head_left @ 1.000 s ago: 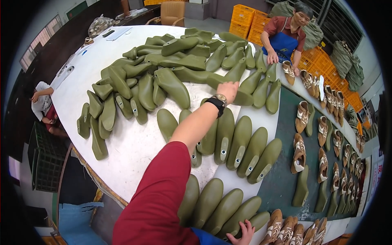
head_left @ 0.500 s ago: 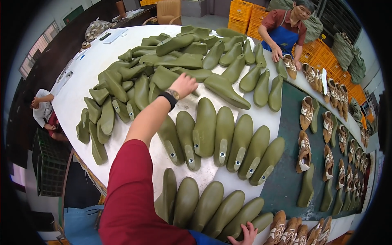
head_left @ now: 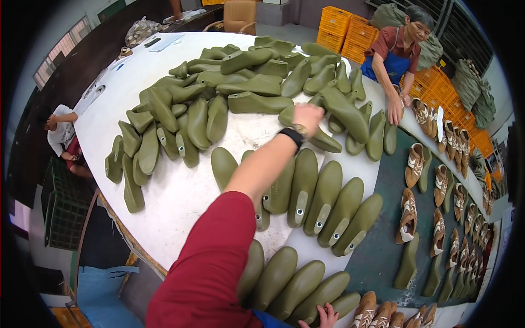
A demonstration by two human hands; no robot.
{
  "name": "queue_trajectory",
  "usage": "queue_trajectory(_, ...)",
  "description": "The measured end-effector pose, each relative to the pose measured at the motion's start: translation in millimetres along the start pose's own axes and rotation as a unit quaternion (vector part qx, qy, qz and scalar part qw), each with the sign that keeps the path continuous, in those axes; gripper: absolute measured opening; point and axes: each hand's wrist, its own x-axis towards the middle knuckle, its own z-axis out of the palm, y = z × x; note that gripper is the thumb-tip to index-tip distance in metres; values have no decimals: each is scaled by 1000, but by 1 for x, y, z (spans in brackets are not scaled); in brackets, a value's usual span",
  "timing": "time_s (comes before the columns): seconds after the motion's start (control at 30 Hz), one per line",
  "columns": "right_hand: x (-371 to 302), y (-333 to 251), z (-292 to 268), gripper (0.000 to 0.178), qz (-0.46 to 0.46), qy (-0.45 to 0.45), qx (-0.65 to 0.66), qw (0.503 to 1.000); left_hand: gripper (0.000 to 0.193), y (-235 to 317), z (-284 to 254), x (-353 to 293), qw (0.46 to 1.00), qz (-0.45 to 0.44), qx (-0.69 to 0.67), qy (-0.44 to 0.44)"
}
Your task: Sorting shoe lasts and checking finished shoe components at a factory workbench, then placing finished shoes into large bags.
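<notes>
My left hand [head_left: 308,118], a dark band and a watch on its wrist, reaches over the middle of the table. Somewhat blurred, it is closed on an olive-green plastic shoe last [head_left: 345,116], raised over other lasts. Right under the hand lies another last [head_left: 325,142]. A row of lasts [head_left: 330,190] stretches below my forearm, their ends with metal-ringed holes toward me. My right hand [head_left: 326,316] rests at the lower edge with its fingers apart, touching the nearest row of lasts [head_left: 299,288]; part of that hand is cut off.
A heap of lasts [head_left: 191,93] covers the far left of the white table [head_left: 180,202]. On the right, a dark green mat [head_left: 377,218] bears brown-and-white shoes [head_left: 407,216] paired with lasts. A co-worker [head_left: 391,65] handles items across the table. Orange crates [head_left: 334,27] stand behind.
My left hand has moved right from the heap's edge, carrying the last over the lasts on the right. My right hand stays at the near row, while the co-worker's hands have shifted.
</notes>
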Motion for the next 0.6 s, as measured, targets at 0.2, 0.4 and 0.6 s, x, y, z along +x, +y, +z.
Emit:
queue_trajectory(0.2,2,-1,0,70,2,-9,-1,1000,15,-193,-9,-90,921,-377,95,-31)
queue_trajectory(0.4,6,-3,3,69,0,8,-13,1000,48,-228,-40,-143,864,-440,-78,-234)
queue_trajectory(0.6,7,-3,0,67,-14,4,-19,1000,42,-192,-91,-162,898,-377,-28,-224)
